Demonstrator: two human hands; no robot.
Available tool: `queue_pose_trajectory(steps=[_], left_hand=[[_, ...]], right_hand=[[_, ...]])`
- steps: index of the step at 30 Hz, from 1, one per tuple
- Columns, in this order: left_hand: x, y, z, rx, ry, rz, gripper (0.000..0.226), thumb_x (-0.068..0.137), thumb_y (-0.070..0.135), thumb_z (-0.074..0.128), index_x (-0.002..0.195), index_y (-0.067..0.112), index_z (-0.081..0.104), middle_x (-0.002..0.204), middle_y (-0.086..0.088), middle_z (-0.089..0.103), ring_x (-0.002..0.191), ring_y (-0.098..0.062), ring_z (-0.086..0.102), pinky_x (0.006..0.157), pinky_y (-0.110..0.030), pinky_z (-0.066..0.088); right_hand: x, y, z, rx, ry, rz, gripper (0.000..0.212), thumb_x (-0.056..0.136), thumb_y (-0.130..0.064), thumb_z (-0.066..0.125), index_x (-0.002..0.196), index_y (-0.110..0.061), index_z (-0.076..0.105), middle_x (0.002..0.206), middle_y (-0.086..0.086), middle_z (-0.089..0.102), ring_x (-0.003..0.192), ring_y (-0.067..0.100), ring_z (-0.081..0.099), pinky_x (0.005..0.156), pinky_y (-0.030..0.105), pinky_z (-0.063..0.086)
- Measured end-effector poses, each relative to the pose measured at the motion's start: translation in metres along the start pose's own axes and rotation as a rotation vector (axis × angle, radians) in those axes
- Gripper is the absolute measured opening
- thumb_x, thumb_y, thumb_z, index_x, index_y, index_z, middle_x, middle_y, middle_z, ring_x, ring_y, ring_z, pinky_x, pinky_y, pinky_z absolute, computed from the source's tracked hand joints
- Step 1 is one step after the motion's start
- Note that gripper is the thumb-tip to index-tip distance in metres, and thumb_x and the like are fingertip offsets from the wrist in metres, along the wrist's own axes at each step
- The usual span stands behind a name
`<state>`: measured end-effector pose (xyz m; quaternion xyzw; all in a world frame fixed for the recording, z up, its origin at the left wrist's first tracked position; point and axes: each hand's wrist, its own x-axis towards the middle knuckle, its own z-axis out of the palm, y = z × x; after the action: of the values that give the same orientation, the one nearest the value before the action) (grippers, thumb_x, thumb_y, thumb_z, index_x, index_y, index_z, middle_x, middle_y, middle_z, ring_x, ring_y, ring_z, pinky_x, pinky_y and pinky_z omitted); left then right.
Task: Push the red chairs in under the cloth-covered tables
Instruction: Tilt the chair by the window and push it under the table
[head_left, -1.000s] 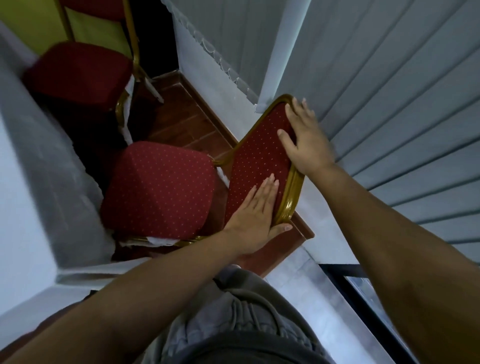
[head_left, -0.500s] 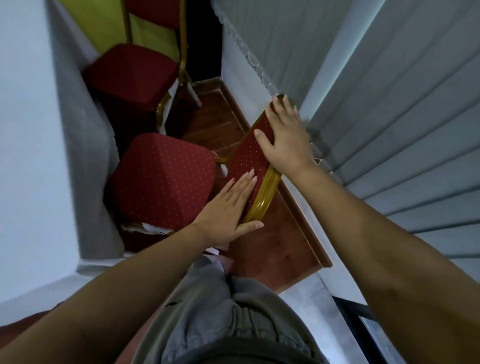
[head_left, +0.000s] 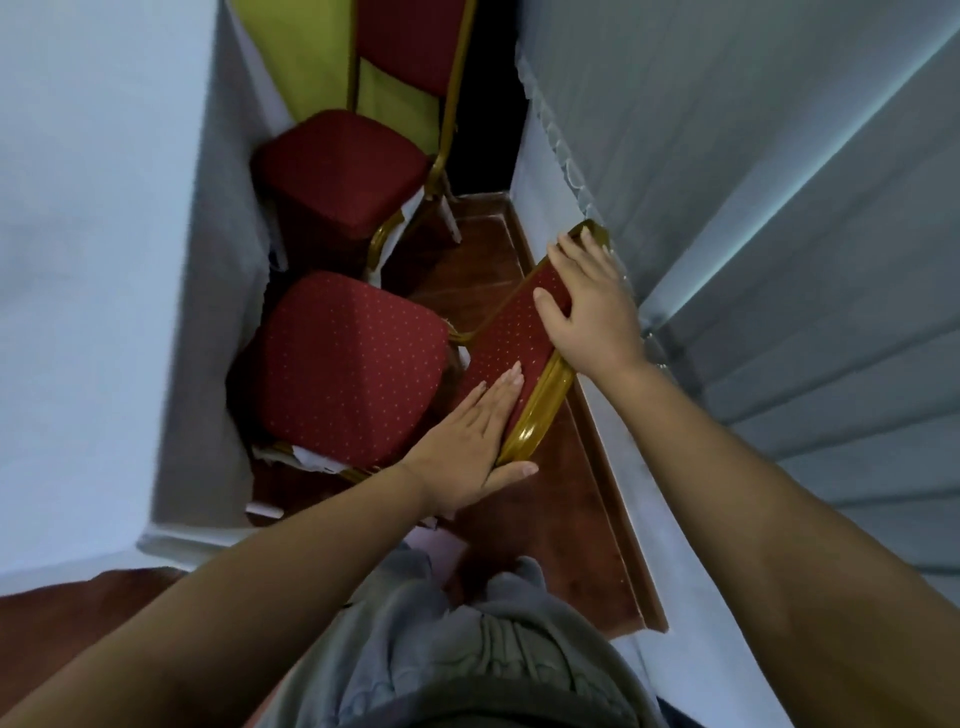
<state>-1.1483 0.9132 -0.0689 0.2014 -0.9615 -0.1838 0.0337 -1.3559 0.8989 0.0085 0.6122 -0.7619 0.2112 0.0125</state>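
Note:
A red dotted chair with a gold frame stands just in front of me, its seat (head_left: 348, 364) against the white cloth of the table (head_left: 104, 260) on the left. My left hand (head_left: 470, 447) grips the near end of the chair's backrest (head_left: 511, 338), palm on the red padding and thumb behind the gold rim. My right hand (head_left: 592, 306) lies over the far top of the same backrest, fingers curled onto the frame. A second red chair (head_left: 337, 171) stands farther along, seat tucked against the same cloth.
A white cloth-covered surface with grey slatted blinds (head_left: 753, 208) rises close on the right. Between the two runs a narrow strip of dark wooden floor (head_left: 566, 519) with a raised edge. A yellow-green cloth (head_left: 306, 57) hangs behind the far chair. My grey trousers fill the bottom.
The view has shifted so chair and table cloth sit farther right and more upright in the frame. Both hands have stayed on the backrest, and the chair appears closer to the table cloth.

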Motion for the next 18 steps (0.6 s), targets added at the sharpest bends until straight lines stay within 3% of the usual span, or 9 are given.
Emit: queue_pose_trajectory(steps=[11,18], left_hand=[[0.076,0.078,0.031,-0.031,0.087,-0.188,0.094,0.093,0.07,0.013,0.148,0.001,-0.017,0.159,-0.013,-0.017,0.147,-0.015,-0.018,0.121,-0.033,-0.005],[0.081,0.077,0.025,-0.037,0.119,-0.234,0.094,0.092,0.071,0.019,0.149,0.006,-0.018,0.158,-0.007,-0.02,0.146,-0.011,-0.019,0.12,-0.03,-0.008]], right_hand=[[0.024,0.08,-0.024,0.056,-0.118,-0.12,0.059,0.095,-0.048,0.034,0.148,-0.02,0.037,0.157,-0.003,0.029,0.148,0.015,0.013,0.12,0.043,0.013],[0.037,0.08,-0.017,0.069,-0.087,-0.197,0.059,0.097,-0.047,0.037,0.147,-0.016,0.038,0.156,0.002,0.031,0.148,0.02,0.013,0.119,0.036,0.005]])
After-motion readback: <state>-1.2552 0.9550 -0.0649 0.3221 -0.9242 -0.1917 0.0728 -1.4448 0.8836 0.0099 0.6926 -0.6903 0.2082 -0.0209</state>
